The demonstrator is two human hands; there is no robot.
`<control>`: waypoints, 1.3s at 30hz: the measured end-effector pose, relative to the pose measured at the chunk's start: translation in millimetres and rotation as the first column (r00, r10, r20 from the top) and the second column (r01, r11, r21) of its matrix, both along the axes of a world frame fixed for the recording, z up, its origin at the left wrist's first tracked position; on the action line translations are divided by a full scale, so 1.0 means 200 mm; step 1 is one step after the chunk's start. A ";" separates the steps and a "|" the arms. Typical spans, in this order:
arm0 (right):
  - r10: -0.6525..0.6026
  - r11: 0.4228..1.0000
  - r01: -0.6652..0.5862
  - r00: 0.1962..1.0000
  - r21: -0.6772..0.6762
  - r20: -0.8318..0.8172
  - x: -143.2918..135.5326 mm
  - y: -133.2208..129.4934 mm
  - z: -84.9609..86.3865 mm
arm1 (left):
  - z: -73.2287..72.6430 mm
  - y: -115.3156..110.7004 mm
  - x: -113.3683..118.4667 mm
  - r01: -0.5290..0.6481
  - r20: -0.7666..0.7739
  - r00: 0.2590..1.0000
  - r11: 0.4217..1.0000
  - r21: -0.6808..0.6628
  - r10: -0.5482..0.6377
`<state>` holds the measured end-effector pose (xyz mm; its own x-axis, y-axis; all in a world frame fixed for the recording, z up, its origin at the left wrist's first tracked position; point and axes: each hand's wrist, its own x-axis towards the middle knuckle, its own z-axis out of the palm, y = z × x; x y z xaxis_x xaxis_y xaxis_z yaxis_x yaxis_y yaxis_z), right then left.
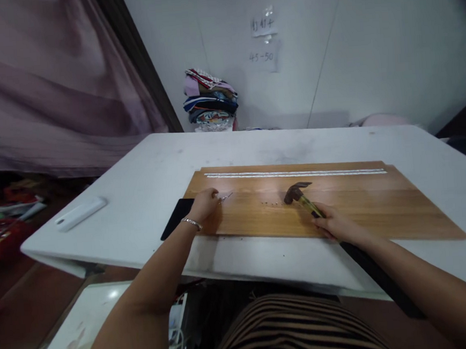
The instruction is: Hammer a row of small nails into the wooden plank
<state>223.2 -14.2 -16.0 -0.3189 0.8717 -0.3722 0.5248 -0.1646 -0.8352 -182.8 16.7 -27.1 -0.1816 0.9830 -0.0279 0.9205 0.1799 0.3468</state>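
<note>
Over the wood-grain board (360,202), the right hand (334,223) grips the claw hammer (309,205); the left hand (205,204) pinches slim metal (227,197), perhaps nails, which a loosened pinch could scatter.

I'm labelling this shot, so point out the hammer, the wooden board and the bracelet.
Hammer (309,206): head view, on the yellow part of its handle.
Wooden board (353,194): head view, on its bare top.
Bracelet (192,223): head view, on its band.

Smooth wooden board (384,203), metal hammer head (295,192)
</note>
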 end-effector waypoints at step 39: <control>-0.071 0.996 0.070 0.997 -0.047 -0.017 -0.03 0.00 0.04 | -0.19 -0.11 0.46 0.403 0.090 0.907 0.910 0.099 -0.411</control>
<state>216.8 -14.2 -7.9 -0.2647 0.8741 -0.4073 0.4947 -0.2394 -0.8354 -90.1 -6.3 -64.8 0.2345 0.9707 0.0530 0.8650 -0.2332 0.4442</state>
